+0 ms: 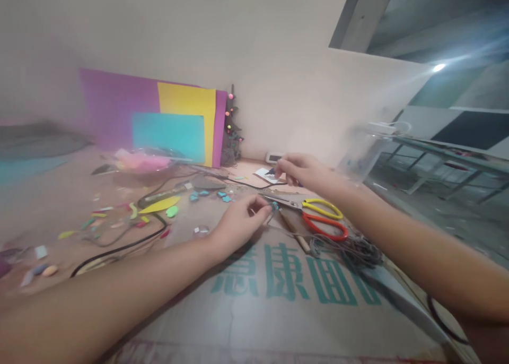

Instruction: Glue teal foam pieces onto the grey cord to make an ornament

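My left hand [242,219] pinches a small blue piece [274,206] between thumb and fingertips, low over the board. Farther back, my right hand [299,167] is closed around a slim tool with a dark pointed tip [270,171]; its kind is unclear. That tip is over a small white card [263,176], and I cannot tell whether it touches. Scissors [292,202] with one yellow and one red handle lie just right of my left hand. Beside them rests a thin wooden stick [298,234]. Several small blue pieces [226,196] lie left of the card.
A tangle of grey cord [358,250] lies right of the scissors. Colored scraps [172,211] and a black cable [119,251] spread leftward. Purple, yellow and blue sheets [169,136] lean on the wall, beside a dark little tree with colored balls [231,125]. A clear container [360,152] stands right.
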A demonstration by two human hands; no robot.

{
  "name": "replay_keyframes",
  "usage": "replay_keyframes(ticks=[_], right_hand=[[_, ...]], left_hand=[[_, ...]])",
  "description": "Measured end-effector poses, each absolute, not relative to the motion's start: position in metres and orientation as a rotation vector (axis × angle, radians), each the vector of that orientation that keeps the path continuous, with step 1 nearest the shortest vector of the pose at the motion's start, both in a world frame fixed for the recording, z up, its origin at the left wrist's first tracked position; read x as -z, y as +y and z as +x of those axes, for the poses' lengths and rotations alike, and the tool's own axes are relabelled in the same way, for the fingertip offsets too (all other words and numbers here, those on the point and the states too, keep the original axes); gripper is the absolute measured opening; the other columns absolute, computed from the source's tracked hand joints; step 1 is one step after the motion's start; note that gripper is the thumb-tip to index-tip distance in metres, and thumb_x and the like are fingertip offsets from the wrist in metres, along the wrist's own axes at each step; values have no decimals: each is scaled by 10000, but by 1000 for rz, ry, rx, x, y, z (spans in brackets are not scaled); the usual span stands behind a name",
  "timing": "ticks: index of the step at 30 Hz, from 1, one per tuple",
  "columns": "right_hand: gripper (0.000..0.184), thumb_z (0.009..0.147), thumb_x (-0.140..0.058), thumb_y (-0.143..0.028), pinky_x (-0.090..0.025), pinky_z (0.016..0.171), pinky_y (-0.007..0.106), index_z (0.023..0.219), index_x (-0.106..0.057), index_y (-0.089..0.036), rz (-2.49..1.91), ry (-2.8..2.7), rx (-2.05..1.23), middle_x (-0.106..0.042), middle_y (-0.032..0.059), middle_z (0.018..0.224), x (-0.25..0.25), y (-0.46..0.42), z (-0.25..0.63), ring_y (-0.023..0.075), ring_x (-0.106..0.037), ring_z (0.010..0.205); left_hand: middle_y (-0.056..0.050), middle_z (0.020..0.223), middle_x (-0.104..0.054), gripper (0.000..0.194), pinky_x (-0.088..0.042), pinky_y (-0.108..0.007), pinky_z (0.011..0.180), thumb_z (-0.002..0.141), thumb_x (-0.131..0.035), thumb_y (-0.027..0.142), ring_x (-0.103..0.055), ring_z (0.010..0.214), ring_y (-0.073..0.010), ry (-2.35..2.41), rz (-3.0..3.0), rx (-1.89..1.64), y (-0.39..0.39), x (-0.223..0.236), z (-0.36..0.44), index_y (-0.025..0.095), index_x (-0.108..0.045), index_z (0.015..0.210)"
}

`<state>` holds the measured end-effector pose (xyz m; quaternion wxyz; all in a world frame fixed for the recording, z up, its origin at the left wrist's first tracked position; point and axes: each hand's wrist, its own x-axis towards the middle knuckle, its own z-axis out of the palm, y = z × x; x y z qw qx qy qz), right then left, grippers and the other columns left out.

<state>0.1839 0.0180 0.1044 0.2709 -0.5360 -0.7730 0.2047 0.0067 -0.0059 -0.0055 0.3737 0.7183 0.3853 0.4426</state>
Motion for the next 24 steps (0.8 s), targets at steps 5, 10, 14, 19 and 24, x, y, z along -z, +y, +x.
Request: replay_keyframes(ticks=[5,10,14,19,24], right_hand=[[353,946,-414,-469,-406,457,206,961,-620,-183,-1373,-1932,-889,-676,42,789,-60,-30,198,73,-491,481],[509,794,-679,-407,-447,421,233,1239,-486,-253,-1248,-1678,-1358,-652,73,1161,-23,-29,195,64,-546,475],[479,758,-713,-365,-446,474,226,1154,-490,-214,-1167,-1559,-1446,-650,-24,767,-14,-27,184,84,-539,491],[247,813,-636,-423,-340,457,219,849,-554,-193,-1232,-1668,-1027,-511,-62,608,-8,-31,184,78,-432,473],[214,872,-588,-379,-406,561,251,1005,-578,-211,-1263,-1867,-556,-554,-36,662,-11,-36,192,120,-513,578]], left_hand=[[-6,783,-643,170,-437,-264,691,850,-562,333,-585,739,-159,1020,1826,-1172,-8,0,4,175,-603,803],[-2,783,-651,170,-444,-264,690,850,-561,330,-586,739,-157,1103,1822,-1179,-10,-5,3,174,-600,796],[-2,778,-647,166,-445,-269,710,849,-557,321,-582,747,-158,1118,1840,-1198,-11,-5,3,176,-594,777],[-5,794,-655,176,-443,-283,732,850,-564,338,-590,777,-171,1149,1857,-1184,-12,-4,2,181,-601,781],[-15,798,-650,169,-433,-286,713,846,-561,321,-587,768,-170,1125,1860,-1149,-14,-7,2,171,-605,782]])
